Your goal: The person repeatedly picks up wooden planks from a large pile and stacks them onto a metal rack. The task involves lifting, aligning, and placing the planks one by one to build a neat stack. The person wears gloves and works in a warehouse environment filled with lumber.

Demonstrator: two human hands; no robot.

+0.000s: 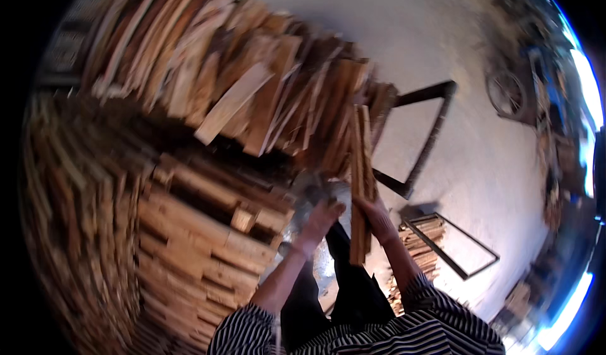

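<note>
So the floor (404, 33) is pale and smooth-looking, like concrete, running from about 1 o'clock round to 4. Wood pretty much everywhere else: a heap of loose boards (218, 105) at 11, a tall stack of thin planks (82, 228) out at 9, and a chunkier block stack (196, 235) at 8. Dark open frame (426, 140) at roughly 3, a smaller frame (483, 241) at 4 by a bundle of sticks (432, 241), and a spoked wheel (506, 93) up at 2. Clutter along the right rim is too blurry to tell if there's any lettering.

Grip-wise, the right hand (374, 216) is clamped round a couple of wood strips (357, 159), just off centre towards 3, long ends pointing at 12 and 6. Left hand (323, 217) is beside them at 5, fingers curled; honestly can't tell whether they're closed on anything.
</note>
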